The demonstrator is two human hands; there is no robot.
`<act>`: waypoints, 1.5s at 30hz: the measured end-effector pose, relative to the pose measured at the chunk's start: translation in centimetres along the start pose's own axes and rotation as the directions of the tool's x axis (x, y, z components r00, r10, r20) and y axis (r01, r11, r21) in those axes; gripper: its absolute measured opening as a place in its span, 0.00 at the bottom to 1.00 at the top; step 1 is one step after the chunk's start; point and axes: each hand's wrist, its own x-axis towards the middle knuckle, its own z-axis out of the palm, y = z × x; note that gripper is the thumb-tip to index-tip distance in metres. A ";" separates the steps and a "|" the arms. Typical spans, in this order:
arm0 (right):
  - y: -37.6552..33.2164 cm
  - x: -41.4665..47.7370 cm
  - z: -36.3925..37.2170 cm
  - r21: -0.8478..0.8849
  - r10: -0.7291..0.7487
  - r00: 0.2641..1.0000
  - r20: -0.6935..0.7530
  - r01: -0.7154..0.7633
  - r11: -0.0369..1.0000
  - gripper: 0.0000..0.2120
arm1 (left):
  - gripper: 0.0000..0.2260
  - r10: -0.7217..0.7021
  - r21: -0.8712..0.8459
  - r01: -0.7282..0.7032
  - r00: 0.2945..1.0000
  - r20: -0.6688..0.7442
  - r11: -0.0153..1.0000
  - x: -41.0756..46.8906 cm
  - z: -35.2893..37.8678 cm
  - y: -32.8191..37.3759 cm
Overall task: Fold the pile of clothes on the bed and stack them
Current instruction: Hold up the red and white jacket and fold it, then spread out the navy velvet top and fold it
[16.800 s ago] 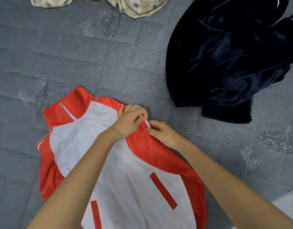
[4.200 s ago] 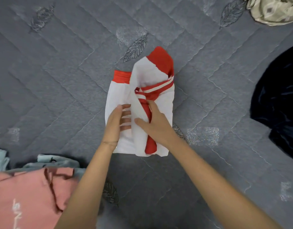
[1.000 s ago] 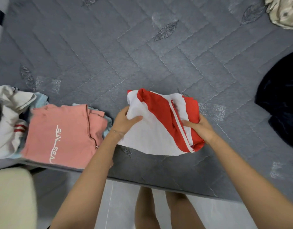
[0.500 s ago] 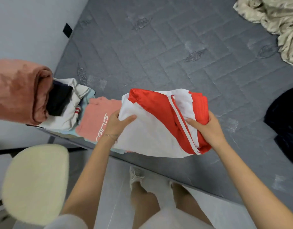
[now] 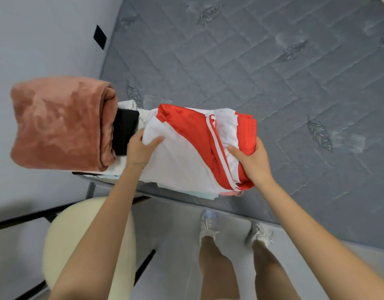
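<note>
Both hands have carried the one folded jacket point(image 5: 193, 148) to the left, so it now covers the pink shirt that showed a moment ago. It is over the pile point(image 5: 204, 194) at the near left corner of the bed point(image 5: 273, 72); I cannot tell if it rests there or is held just above. One left hand point(image 5: 139, 150) grips the white end, thumb on top. One right hand point(image 5: 253, 163) grips the red end, its fingers point(image 5: 259, 146) clamped round the edge. One black cloth point(image 5: 125, 131) and one big pink roll point(image 5: 61, 122) lie just to the left. One round cream stool point(image 5: 78, 245) stands on the floor near two shoes point(image 5: 208, 224).
</note>
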 end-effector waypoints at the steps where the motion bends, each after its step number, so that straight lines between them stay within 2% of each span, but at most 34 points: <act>1: 0.3 0.2 1.0 0.004 0.007 1.000 -0.003 -0.007 1.000 0.26 | 0.09 0.000 -0.014 0.001 1.000 0.002 1.000 0.6 -0.1 -0.6; 4: 1.7 0.9 2.6 -0.031 0.023 1.000 0.005 -0.023 0.999 0.25 | 0.10 -0.064 -0.041 0.065 0.997 0.036 0.997 1.5 0.6 -3.1; 7: 3.7 1.9 3.3 -0.062 0.078 0.996 0.053 -0.075 0.995 0.27 | 0.19 -0.116 -0.021 0.118 0.991 0.071 0.993 1.9 1.8 -6.3; 11: 6.5 3.5 3.5 -0.067 0.155 0.987 0.033 -0.152 0.986 0.30 | 0.25 -0.168 0.038 0.168 0.986 0.008 0.985 2.2 3.2 -8.6; 17: 9.5 4.7 3.1 -0.124 0.264 0.964 0.043 -0.257 0.958 0.34 | 0.32 -0.026 0.092 0.031 0.998 -0.055 0.995 2.2 4.7 -10.4; 20: 9.1 4.4 2.9 -0.195 0.273 0.961 0.029 -0.263 0.945 0.34 | 0.36 0.068 0.246 -0.044 0.994 -0.090 0.968 1.3 5.2 -10.0; 22: 8.3 3.9 2.3 -0.273 0.249 0.968 0.015 -0.235 0.933 0.37 | 0.36 0.183 0.376 -0.131 0.977 -0.107 0.917 0.7 5.0 -9.1; 25: 6.2 2.3 0.6 -0.468 0.171 0.985 -0.004 -0.153 0.870 0.39 | 0.32 0.364 0.521 -0.298 0.931 -0.024 0.799 -1.0 4.7 -7.1; 27: 4.4 0.8 -0.9 -0.640 0.076 0.997 -0.013 -0.067 0.765 0.38 | 0.28 0.418 0.563 -0.381 0.906 0.068 0.733 -2.4 4.8 -5.3; 30: 1.5 -1.3 -3.5 -0.820 -0.074 0.997 -0.003 0.040 0.572 0.37 | 0.26 0.461 0.554 -0.494 0.862 0.211 0.670 -4.3 5.2 -1.5; 33: -0.6 -4.4 -6.0 -0.904 -0.101 0.995 0.025 0.066 0.423 0.35 | 0.25 0.512 0.467 -0.597 0.801 0.309 0.652 -6.8 6.4 3.4; 36: -2.3 -7.6 -8.8 -0.913 -0.060 0.998 -0.011 0.014 0.408 0.34 | 0.26 0.541 0.457 -0.666 0.746 0.388 0.590 -10.1 8.5 8.1; 39: -3.4 -9.9 -12.8 -0.896 -0.032 0.997 -0.075 -0.053 0.440 0.34 | 0.29 0.532 0.491 -0.690 0.723 0.441 0.531 -12.9 10.9 12.7; 41: -3.7 -11.3 -16.0 -0.898 0.001 0.992 -0.124 -0.113 0.426 0.34 | 0.33 0.520 0.510 -0.716 0.697 0.494 0.476 -14.5 12.7 15.7; 43: -3.6 -12.6 -19.4 -0.917 0.037 0.988 -0.147 -0.150 0.368 0.35 | 0.36 0.486 0.512 -0.723 0.690 0.536 0.463 -15.9 14.9 18.0; 45: -3.3 -13.8 -23.2 -0.919 0.069 0.987 -0.147 -0.162 0.359 0.35 | 0.39 0.465 0.517 -0.714 0.700 0.542 0.472 -17.8 17.4 19.8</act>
